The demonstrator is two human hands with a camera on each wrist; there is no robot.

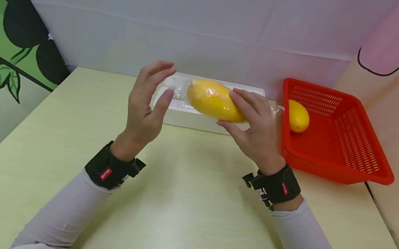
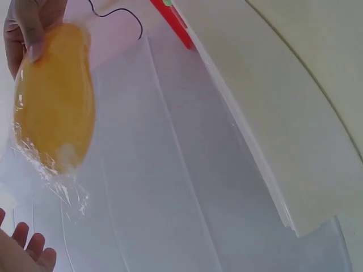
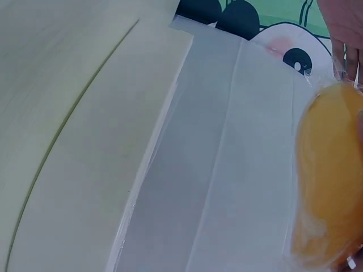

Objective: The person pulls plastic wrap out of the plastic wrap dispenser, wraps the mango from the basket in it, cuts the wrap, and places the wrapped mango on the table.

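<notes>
My right hand grips the right end of a yellow mango in clear plastic wrap, thumb below and fingers on top. The mango is held up in front of a long white box, which it partly covers in the head view. Loose wrap trails from the mango's other end in the left wrist view. To the left, my left hand is raised with fingers spread and nothing in its grasp, a short gap from the mango. In the right wrist view the mango is at the right edge.
A red plastic basket with slotted sides stands right of the box, with a yellow fruit at its left wall. The box sits at the back of the pale wooden table, against a hanging printed cloth.
</notes>
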